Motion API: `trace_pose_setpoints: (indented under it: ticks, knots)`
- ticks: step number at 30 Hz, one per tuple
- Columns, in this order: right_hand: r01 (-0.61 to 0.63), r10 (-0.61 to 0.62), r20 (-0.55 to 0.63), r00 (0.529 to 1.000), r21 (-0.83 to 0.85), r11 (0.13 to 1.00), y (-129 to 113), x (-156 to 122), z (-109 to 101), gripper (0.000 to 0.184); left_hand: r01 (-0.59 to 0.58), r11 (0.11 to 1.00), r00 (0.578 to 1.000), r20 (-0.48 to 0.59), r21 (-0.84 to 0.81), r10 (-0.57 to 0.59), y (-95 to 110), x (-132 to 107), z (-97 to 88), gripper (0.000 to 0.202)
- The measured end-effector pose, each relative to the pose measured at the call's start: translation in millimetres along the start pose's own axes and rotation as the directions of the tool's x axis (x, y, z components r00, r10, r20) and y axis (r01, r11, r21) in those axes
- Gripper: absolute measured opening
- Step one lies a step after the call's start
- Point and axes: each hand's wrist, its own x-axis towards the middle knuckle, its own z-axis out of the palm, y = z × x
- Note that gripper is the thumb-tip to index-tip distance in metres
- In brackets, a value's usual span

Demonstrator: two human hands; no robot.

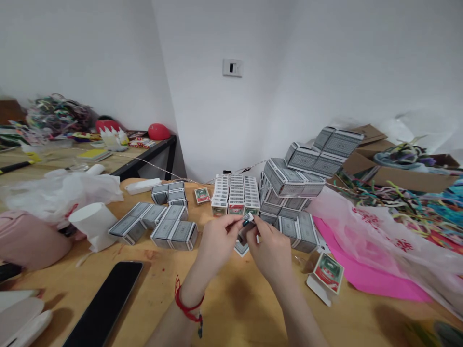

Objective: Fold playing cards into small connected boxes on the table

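Small box point(248, 219) is pinched between my left grip point(217, 241) and right grip point(269, 250), both closed on it above the surface point(235, 308).

Matt, pale wood is being shown in the table point(235, 308); printed card in the small box point(248, 219) and the grey packs point(174, 234); a glossy black face on the phone point(104, 303); thin crinkled plastic in the bag point(361, 231).

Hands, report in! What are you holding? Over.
Both closed: left hand, right hand pinch one small box. Held above table. Behind it, stacked boxes.
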Motion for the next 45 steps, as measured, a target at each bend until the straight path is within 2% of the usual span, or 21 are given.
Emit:
trace_pose_setpoints:
  ticks: [3,6,9,12,14,17,20,24,28,35,41,45]
  knots:
    - [-0.166,0.142,0.100,0.985,0.289,0.943,2,3,-6,0.028,0.062,0.986,0.997,0.062,-0.153,-0.053,-5,4,-5.3,0.021]
    - [-0.353,0.251,0.257,0.933,0.523,0.776,5,6,-12,0.027,0.148,0.941,0.982,0.157,-0.303,-0.104,-9,7,-9.7,0.022]
    - [-0.452,0.303,0.336,0.892,0.651,0.609,7,8,-16,0.026,0.203,0.897,0.968,0.219,-0.394,-0.122,-12,9,-12.1,0.021]
    - [-0.469,0.310,0.353,0.883,0.703,0.535,8,10,-17,0.025,0.178,0.911,0.971,0.216,-0.373,-0.101,-11,9,-12.6,0.019]
    - [-0.442,0.282,0.340,0.897,0.713,0.545,8,11,-17,0.023,0.101,0.954,0.981,0.187,-0.283,-0.048,-9,7,-12.7,0.018]
    - [-0.367,0.215,0.299,0.930,0.714,0.597,9,11,-15,0.021,-0.075,0.997,0.992,0.101,-0.020,0.077,-1,1,-13.2,0.019]
    - [-0.297,0.150,0.265,0.953,0.698,0.651,9,10,-15,0.017,-0.216,0.942,0.976,0.069,0.257,0.205,7,-8,-14.0,0.023]
    - [-0.217,0.056,0.259,0.964,0.650,0.728,7,10,-23,0.015,-0.294,0.851,0.955,0.116,0.435,0.272,13,-14,-14.4,0.025]
    - [-0.233,0.054,0.301,0.952,0.600,0.766,4,10,-30,0.018,-0.313,0.821,0.948,0.097,0.478,0.304,12,-13,-16.1,0.023]
    - [-0.316,0.070,0.400,0.914,0.590,0.743,2,9,-29,0.022,-0.316,0.857,0.947,0.086,0.407,0.309,11,-13,-25.0,0.024]
    - [-0.245,0.036,0.344,0.938,0.588,0.771,0,9,-31,0.022,-0.301,0.848,0.951,0.079,0.437,0.297,15,-14,-23.6,0.021]
    - [-0.199,0.067,0.258,0.964,0.529,0.825,5,9,-33,0.017,-0.270,0.866,0.954,-0.006,0.420,0.300,18,-16,-21.8,0.015]
